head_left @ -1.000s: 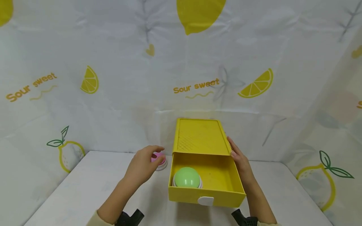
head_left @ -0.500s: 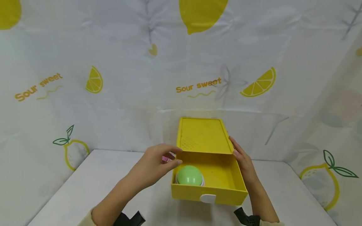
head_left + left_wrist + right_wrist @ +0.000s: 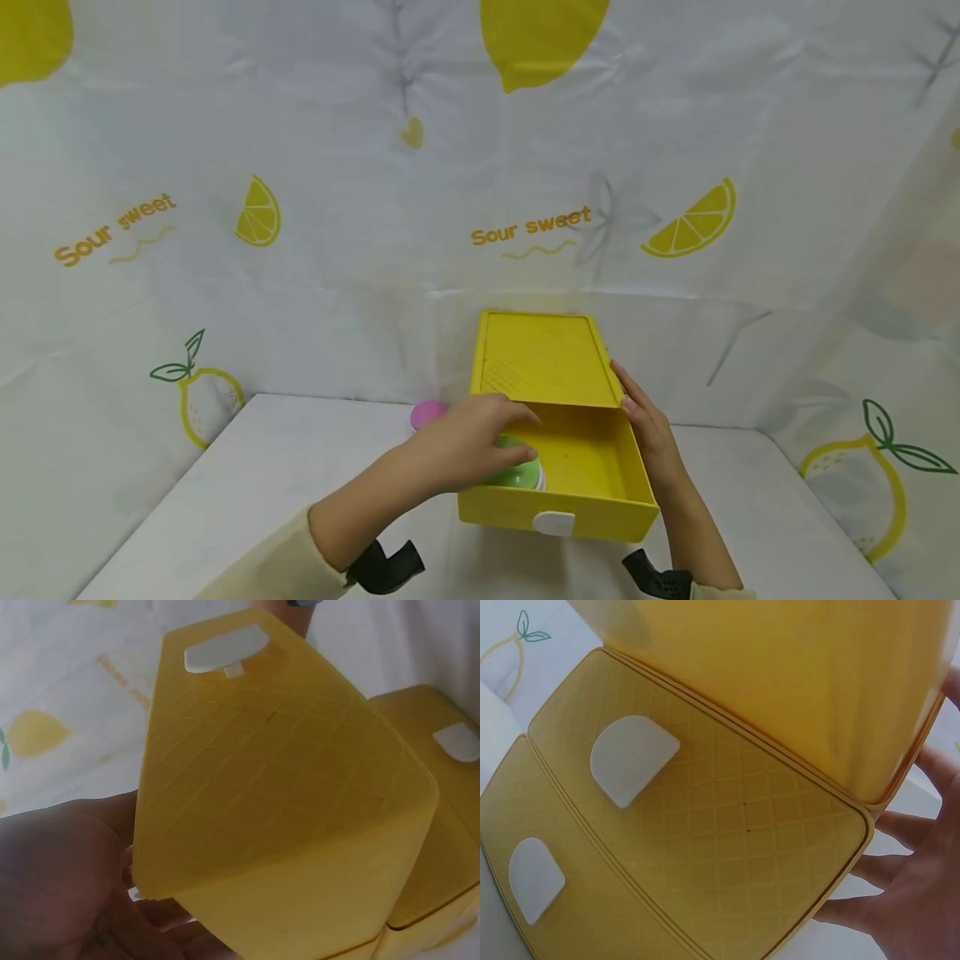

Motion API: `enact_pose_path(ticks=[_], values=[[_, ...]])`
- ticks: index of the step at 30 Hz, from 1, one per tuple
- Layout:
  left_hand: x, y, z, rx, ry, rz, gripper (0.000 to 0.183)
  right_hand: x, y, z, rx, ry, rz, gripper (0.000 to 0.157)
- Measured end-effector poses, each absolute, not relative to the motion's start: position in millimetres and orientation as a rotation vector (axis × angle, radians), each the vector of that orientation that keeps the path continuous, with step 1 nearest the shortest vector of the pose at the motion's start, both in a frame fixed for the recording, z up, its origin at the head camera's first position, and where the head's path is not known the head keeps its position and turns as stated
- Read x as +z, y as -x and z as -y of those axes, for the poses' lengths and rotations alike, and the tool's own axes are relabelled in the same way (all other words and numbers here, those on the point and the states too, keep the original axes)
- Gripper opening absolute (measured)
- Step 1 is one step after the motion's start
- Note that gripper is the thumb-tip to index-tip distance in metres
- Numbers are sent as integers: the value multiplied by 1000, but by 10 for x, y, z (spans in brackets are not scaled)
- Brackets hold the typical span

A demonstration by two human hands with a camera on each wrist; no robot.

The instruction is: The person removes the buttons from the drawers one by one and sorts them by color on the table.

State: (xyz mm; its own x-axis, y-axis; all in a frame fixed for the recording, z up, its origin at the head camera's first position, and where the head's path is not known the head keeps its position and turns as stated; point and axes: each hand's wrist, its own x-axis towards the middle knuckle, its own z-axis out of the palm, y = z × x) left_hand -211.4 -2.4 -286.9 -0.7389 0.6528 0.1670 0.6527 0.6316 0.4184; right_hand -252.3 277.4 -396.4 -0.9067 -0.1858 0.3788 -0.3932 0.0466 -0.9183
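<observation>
A yellow drawer box (image 3: 551,354) stands on the table, its top drawer (image 3: 592,500) pulled out. A green dome with a whitish base (image 3: 521,477) sits in the drawer's front left corner. My left hand (image 3: 468,442) reaches over the drawer's left side, just above the dome and partly covering it. Its fingers and thumb are apart; contact with the dome cannot be made out. In the left wrist view the drawer front hides the fingertips of that hand (image 3: 67,877). My right hand (image 3: 651,437) rests its extended fingers against the box's right side, as the right wrist view also shows (image 3: 915,862).
A pink dome (image 3: 427,413) stands on the white table (image 3: 315,467), left of the box. Lower drawers with white handles (image 3: 634,759) sit below the pulled-out one. A lemon-print cloth (image 3: 360,250) hangs close behind the box.
My left hand has moved right, from beside the pink dome to over the drawer and the green dome. The right hand stays at the box's side. The view has shifted slightly.
</observation>
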Motion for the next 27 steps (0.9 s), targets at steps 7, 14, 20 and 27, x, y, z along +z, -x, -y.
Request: enact_pose_path(ticks=[7,14,20,27], values=[[-2858,2111,-65,667,-1145,-2846,31,-3967,2534,-2800,1994,-646,2148,54],[-2869,2164,-85,831,-1163,-2768,31,-3953,2525,-2800,1990,-612,2154,54],[-2932,2234,-73,1006,-1104,-2670,32,-3958,2523,-2793,2012,-621,2142,54],[-2853,2232,-56,770,-1058,-2674,43,-3969,2524,-2780,2006,-629,2136,53]])
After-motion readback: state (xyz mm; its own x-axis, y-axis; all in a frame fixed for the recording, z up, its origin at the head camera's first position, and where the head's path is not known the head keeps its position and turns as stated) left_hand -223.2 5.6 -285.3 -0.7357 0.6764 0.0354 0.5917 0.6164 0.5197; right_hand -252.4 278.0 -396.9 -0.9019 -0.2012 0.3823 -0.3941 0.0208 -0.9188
